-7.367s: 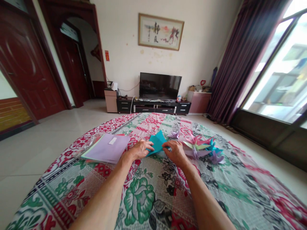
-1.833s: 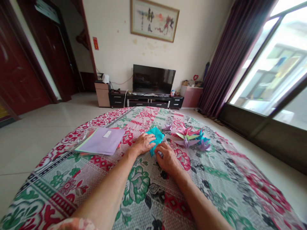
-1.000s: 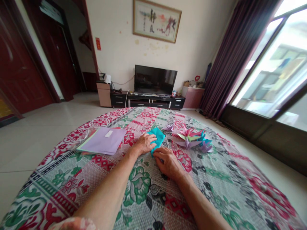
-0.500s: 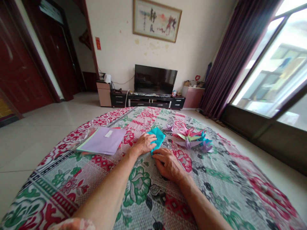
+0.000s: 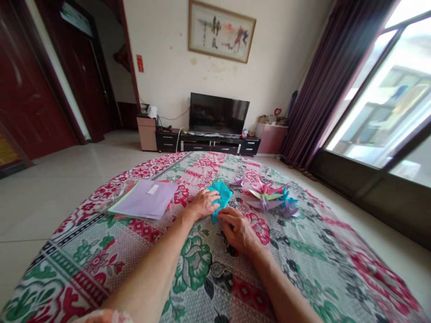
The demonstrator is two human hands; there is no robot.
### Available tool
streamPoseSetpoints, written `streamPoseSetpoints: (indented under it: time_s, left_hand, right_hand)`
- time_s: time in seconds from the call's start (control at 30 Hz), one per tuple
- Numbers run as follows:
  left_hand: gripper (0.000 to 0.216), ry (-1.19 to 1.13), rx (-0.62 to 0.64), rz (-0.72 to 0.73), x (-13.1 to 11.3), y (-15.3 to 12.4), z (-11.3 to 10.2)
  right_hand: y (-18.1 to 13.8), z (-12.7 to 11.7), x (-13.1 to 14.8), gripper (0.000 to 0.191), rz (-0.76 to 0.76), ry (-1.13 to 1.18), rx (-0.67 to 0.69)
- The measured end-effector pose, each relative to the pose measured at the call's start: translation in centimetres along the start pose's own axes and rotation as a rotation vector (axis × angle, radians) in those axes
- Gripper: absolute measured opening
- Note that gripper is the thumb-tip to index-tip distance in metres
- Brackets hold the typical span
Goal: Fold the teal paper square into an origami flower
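A folded blue sheet of origami paper (image 5: 225, 194) lies on the tablecloth in front of me, its narrow tip pointing my way. My left hand (image 5: 204, 204) holds it down against the table, with the fingers laid across its left side. Close to the lower right edge of the paper is my right hand (image 5: 238, 229), its fingers bent and thumb apart from the forefinger. I cannot tell whether its fingertips touch the paper. Several folded paper cranes (image 5: 266, 202) in pink, green, purple and blue sit to the right. One small purple crane (image 5: 239, 181) lies just beyond the blue paper.
To the left is a stack of coloured paper sheets (image 5: 141, 206), purple on top, beside a clear plastic wrapper (image 5: 114, 192). A patterned tablecloth (image 5: 195, 264) covers the round table. Beyond it stand a television (image 5: 218, 113) and a low black cabinet (image 5: 198, 146).
My right hand has shifted slightly right, off the paper's near tip, which now shows more fully. My left hand stays on the paper. The view has tilted a little.
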State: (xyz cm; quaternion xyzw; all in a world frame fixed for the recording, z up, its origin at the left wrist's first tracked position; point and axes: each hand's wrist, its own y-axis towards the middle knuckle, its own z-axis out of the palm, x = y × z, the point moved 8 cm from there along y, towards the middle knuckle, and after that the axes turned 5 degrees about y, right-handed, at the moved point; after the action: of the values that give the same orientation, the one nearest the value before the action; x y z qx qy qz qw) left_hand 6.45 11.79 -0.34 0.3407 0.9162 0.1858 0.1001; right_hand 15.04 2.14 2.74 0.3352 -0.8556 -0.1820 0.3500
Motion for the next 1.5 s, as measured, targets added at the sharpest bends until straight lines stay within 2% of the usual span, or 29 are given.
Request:
streamPoseSetpoints:
  time_s: [0.17, 0.33, 0.57, 0.7, 0.87, 1.1, 1.5]
  left_hand:
    - [0.035, -0.013, 0.002, -0.005, -0.2, 0.0, -0.5]
    - [0.035, -0.060, 0.017, 0.004, 0.3, 0.2, -0.3]
    - [0.036, -0.084, -0.029, -0.039, 1.0, 0.1, 0.0]
    - [0.050, -0.142, -0.047, -0.108, 0.9, -0.2, -0.6]
    - [0.062, -0.137, -0.050, -0.090, 0.2, -0.3, -1.4]
    - [0.033, 0.067, 0.055, 0.046, -1.0, -0.2, -0.9]
    - [0.034, 0.029, 0.070, 0.056, -1.3, -0.3, -0.8]
  right_hand:
    - [-0.1, 0.6, 0.7, 0.032, -0.033, -0.093, 0.083]
    - [0.0, 0.4, 0.9, 0.031, -0.008, -0.102, 0.088]
    - [-0.1, 0.5, 0.9, 0.027, -0.001, -0.117, 0.096]
    - [0.1, 0.5, 0.9, 0.022, 0.043, -0.161, 0.095]
    - [0.9, 1.0, 0.5, 0.012, 0.044, -0.133, 0.126]
    - [1.6, 1.1, -0.1, 0.010, -0.008, -0.120, 0.090]
    - [1.7, 0.6, -0.4, 0.013, -0.022, -0.059, 0.031]
